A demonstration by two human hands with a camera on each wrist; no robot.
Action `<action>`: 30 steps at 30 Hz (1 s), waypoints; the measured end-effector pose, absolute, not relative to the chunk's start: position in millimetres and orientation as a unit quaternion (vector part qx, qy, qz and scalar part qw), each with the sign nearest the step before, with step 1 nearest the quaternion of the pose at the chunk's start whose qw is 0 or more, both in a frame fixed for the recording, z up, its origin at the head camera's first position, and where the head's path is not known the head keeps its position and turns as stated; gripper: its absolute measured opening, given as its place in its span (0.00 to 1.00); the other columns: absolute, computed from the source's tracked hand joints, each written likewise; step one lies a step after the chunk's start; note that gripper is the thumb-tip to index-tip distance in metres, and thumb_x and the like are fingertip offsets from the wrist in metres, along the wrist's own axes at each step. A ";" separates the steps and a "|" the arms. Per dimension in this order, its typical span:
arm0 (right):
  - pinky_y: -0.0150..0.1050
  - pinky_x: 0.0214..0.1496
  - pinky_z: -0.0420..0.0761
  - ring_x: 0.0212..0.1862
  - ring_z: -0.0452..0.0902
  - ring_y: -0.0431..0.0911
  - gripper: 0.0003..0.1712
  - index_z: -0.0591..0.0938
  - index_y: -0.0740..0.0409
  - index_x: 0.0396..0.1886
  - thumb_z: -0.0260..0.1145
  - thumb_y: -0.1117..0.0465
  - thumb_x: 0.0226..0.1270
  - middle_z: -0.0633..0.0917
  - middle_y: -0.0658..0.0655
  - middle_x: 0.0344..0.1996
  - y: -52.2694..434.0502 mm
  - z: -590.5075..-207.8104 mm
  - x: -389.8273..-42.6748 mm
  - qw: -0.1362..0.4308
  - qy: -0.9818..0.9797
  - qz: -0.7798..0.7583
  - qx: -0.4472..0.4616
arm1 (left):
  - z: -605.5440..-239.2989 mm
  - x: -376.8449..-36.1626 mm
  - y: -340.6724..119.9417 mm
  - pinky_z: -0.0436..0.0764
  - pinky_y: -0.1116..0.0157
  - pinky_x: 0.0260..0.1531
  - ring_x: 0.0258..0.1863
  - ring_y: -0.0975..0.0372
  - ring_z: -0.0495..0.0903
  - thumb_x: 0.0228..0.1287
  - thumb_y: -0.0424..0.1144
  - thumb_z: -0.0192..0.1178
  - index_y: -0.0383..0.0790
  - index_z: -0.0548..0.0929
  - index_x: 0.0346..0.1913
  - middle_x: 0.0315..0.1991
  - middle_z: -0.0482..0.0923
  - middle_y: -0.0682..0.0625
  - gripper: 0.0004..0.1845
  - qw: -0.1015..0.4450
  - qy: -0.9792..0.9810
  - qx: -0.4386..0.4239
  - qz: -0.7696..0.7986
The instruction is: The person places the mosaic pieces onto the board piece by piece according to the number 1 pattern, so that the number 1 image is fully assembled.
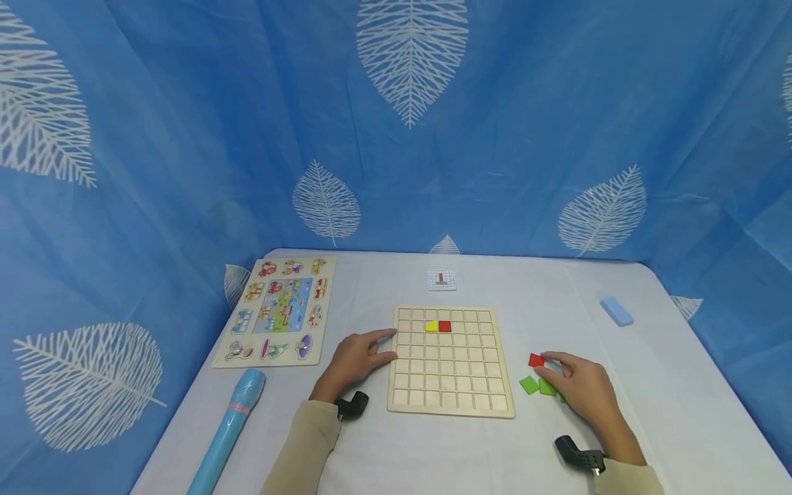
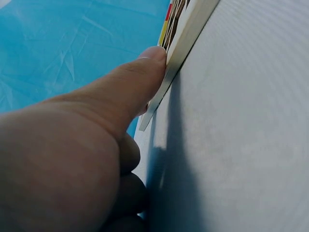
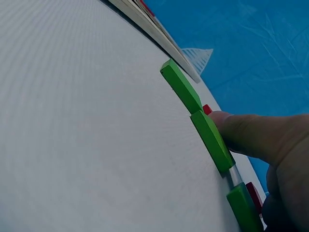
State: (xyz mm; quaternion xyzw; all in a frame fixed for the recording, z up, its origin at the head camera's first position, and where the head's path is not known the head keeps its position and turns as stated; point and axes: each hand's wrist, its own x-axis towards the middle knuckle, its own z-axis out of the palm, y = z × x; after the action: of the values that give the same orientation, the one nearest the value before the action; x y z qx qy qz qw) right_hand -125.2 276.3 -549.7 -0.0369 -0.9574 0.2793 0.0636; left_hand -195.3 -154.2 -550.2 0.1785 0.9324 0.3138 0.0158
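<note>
A wooden grid board [image 1: 450,405] lies in the middle of the table, holding a yellow triangular tile [image 1: 431,326] beside a red square tile [image 1: 445,326] near its top. My left hand [image 1: 357,357] touches the board's left edge with thumb and index finger extended; its thumb [image 2: 145,65] presses the rim in the left wrist view. To the right of the board, my right hand [image 1: 581,386] pinches another red square tile [image 1: 535,359] between thumb and index finger. Green square tiles [image 1: 529,385] lie just below that hand, one partly hidden. A dark red piece [image 3: 254,195] shows under the right hand.
A small pattern card [image 1: 441,280] lies behind the board. At left are a picture knob puzzle [image 1: 322,347] and a light blue tube-shaped object [image 1: 225,436]. A light blue block [image 1: 616,311] lies at the far right. A blue leaf-print curtain [image 1: 396,185] surrounds the table.
</note>
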 end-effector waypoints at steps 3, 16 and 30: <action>0.38 0.24 0.59 0.22 0.60 0.44 0.25 0.88 0.58 0.54 0.75 0.47 0.64 0.66 0.48 0.14 276.0 -550.0 -125.2 0.064 -0.957 0.281 -0.039 | -550.3 -195.2 -154.0 0.62 0.68 0.21 0.16 0.69 0.59 0.65 0.56 0.69 0.53 0.82 0.66 0.16 0.64 0.61 0.28 0.017 0.933 0.177 0.313; 0.38 0.24 0.58 0.22 0.59 0.45 0.24 0.88 0.58 0.52 0.76 0.48 0.64 0.65 0.48 0.14 273.6 -550.1 -124.8 0.078 -0.955 0.284 -0.042 | -550.9 -194.8 -153.7 0.61 0.68 0.21 0.17 0.69 0.59 0.65 0.57 0.69 0.53 0.82 0.66 0.16 0.64 0.61 0.28 0.014 0.935 0.175 0.308; 0.37 0.24 0.60 0.22 0.61 0.44 0.23 0.88 0.61 0.51 0.76 0.49 0.64 0.67 0.49 0.14 274.0 -547.8 -125.2 0.115 -0.943 0.305 -0.065 | -550.0 -194.3 -153.9 0.61 0.68 0.21 0.17 0.68 0.59 0.65 0.56 0.69 0.53 0.82 0.66 0.16 0.63 0.61 0.28 0.014 0.935 0.176 0.309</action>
State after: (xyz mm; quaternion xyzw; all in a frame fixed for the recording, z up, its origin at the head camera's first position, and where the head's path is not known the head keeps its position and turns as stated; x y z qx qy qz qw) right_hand -125.2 274.0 -547.8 -0.0650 -0.9430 0.3053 0.1155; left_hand -194.3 -153.9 -550.0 0.1763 0.9346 0.3086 0.0135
